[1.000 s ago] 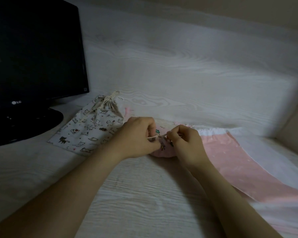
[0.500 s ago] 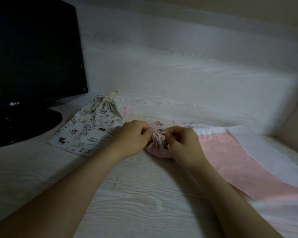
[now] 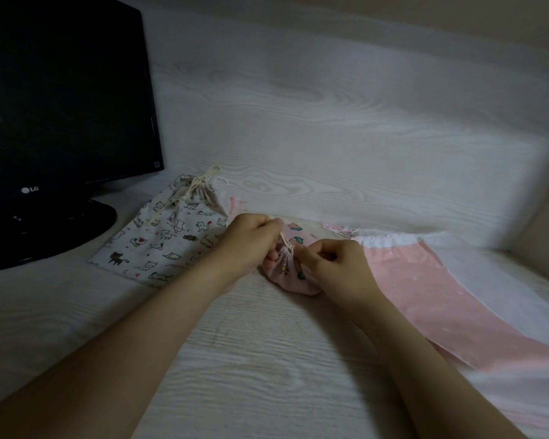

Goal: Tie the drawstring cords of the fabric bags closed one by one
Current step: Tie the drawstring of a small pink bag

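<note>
A small pink printed fabric bag (image 3: 290, 278) lies on the white wooden desk (image 3: 267, 359), its mouth gathered tight. A pale drawstring cord (image 3: 285, 243) runs up from the gathered mouth. My left hand (image 3: 251, 240) pinches the upper end of that cord. My right hand (image 3: 338, 267) pinches the cord at the bag's gathered mouth and rests against the bag. To the left lies a white cat-print bag (image 3: 168, 239), with its cord (image 3: 200, 185) tied around its neck.
A black monitor (image 3: 61, 99) on a round stand (image 3: 54, 229) fills the left side. A larger pink bag (image 3: 425, 286) with a white top band and a white sheet (image 3: 504, 289) lie to the right. A white wood-grain wall panel (image 3: 330, 122) stands behind.
One second ago the cord was stretched level between both hands. The hands then closed in at the bag's mouth. Now my left hand has drawn its end of the cord up and left.
</note>
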The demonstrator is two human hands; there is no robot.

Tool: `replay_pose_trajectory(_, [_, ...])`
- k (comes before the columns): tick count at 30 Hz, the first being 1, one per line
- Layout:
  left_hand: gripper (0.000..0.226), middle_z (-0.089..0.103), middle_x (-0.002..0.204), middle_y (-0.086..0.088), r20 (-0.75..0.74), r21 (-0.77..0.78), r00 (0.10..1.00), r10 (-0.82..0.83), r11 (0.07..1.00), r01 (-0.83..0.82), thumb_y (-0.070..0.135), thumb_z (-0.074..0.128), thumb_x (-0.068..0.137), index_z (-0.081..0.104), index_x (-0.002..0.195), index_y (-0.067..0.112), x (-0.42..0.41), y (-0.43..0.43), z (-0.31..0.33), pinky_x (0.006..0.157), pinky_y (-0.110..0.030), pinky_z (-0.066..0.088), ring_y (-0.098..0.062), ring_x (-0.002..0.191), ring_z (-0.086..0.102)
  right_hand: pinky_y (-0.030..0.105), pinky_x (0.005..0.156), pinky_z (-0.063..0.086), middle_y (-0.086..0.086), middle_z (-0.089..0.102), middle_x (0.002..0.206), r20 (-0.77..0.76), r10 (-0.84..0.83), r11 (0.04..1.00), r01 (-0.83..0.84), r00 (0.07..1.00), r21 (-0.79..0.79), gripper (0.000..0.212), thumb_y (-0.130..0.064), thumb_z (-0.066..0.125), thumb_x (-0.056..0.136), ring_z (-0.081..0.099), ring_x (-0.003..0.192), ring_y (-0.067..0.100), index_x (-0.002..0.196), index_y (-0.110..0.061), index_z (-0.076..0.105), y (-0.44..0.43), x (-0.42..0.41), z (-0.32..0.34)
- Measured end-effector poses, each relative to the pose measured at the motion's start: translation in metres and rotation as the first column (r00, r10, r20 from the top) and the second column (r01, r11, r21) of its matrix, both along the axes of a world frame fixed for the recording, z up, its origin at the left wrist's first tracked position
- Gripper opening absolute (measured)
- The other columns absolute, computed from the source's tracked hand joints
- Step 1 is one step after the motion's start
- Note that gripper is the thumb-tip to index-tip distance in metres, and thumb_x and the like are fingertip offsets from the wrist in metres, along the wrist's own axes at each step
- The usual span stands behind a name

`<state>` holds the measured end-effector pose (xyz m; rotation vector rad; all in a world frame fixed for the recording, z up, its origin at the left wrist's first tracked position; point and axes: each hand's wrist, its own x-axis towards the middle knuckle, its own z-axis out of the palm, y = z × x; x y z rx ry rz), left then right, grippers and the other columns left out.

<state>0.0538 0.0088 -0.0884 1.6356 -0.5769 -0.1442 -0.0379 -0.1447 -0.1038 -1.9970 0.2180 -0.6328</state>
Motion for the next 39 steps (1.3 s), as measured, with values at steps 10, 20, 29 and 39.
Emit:
replay_pose_trajectory(10, [0.032, 0.062, 0.067, -0.011, -0.218, -0.3, 0.97, -0.103, 0.953, 0.034, 0.016, 0.07, 0.099, 0.059, 0.07, 0.007, -0.008, -0.004, 0.004, 0.045, -0.023, 0.04, -0.016, 0.048, 0.049, 0.028, 0.061, 0.041, -0.007, 0.055, 0.057, -0.001, 0.09, 0.993, -0.09, 0.996, -0.074, 0.029, -0.028, 0.072, 0.094, 0.048, 0.056, 0.008, 0.069, -0.013, 0.071, 0.001, -0.001, 0.001])
replay_pose_trajectory(20, [0.036, 0.058, 0.073, 0.002, -0.116, -0.003, 0.977, -0.178, 0.984, 0.179, 0.033, 0.048, 0.112, 0.053, 0.081, 0.016, -0.007, -0.001, 0.0, 0.047, -0.021, 0.032, -0.01, 0.059, 0.042, 0.025, 0.057, 0.05, -0.007, 0.071, 0.062, -0.006, 0.075, 0.958, -0.074, 0.997, -0.278, 0.025, -0.027, 0.073, 0.094, 0.063, 0.055, 0.005, 0.071, -0.018, 0.077, 0.003, -0.002, -0.002])
replay_pose_trajectory(29, [0.031, 0.054, 0.076, 0.007, 0.103, 0.297, 0.975, -0.195, 0.942, 0.157, 0.024, 0.039, 0.114, 0.056, 0.088, 0.018, -0.007, -0.002, -0.008, 0.057, -0.028, 0.036, -0.004, 0.06, 0.046, 0.021, 0.057, 0.044, 0.0, 0.068, 0.066, -0.029, 0.057, 0.971, -0.062, 0.998, -0.23, 0.011, -0.026, 0.068, 0.092, 0.055, 0.056, 0.004, 0.092, -0.03, 0.078, -0.001, -0.003, -0.002])
replay_pose_trajectory(39, [0.025, 0.064, 0.079, 0.007, 0.318, 0.399, 0.916, -0.246, 0.911, 0.106, 0.022, 0.044, 0.112, 0.061, 0.096, 0.013, -0.004, 0.002, -0.014, 0.065, -0.024, 0.044, -0.002, 0.067, 0.055, 0.031, 0.063, 0.054, -0.005, 0.077, 0.075, 0.09, 0.103, 0.962, -0.076, 0.991, -0.261, 0.007, -0.02, 0.079, 0.09, 0.071, 0.07, 0.02, 0.092, -0.025, 0.084, -0.008, -0.005, -0.001])
